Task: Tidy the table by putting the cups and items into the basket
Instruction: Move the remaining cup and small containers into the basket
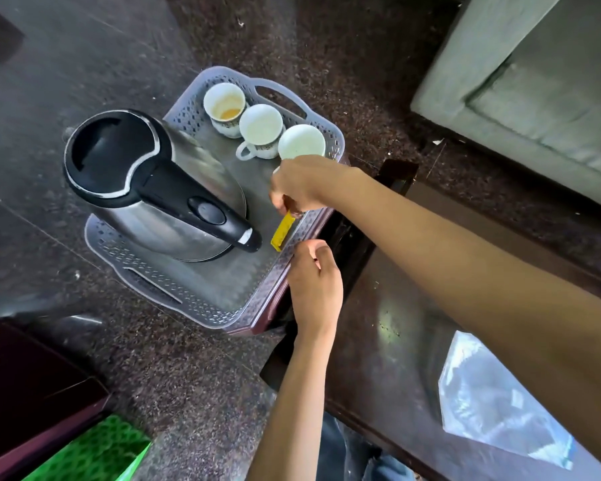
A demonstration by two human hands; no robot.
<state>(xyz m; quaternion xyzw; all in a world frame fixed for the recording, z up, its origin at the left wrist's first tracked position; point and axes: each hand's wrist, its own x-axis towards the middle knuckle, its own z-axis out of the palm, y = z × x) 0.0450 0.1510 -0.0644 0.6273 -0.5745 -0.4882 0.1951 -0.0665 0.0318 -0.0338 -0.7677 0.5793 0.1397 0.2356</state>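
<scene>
A pale perforated plastic basket (pixel 146 282) sits on the corner of a dark wooden table. Inside it stands a steel kettle (pixel 153 189) with a black lid and handle. Three white cups line its far side: one with tea dregs (pixel 224 102), a second (pixel 261 126) and a third (pixel 301 142). My right hand (pixel 306 185) hovers over the basket's right side and pinches a yellow sachet (pixel 282 232), which hangs down into the basket. My left hand (pixel 314 286) lies at the basket's right rim with curled fingers; what it holds, if anything, is hidden.
The glass-topped dark table (pixel 413 307) stretches to the right with a bright window reflection. Speckled dark floor surrounds it. A grey sofa (pixel 535 81) stands at the upper right, a green patterned item (pixel 94 453) at the lower left, dark furniture beside it.
</scene>
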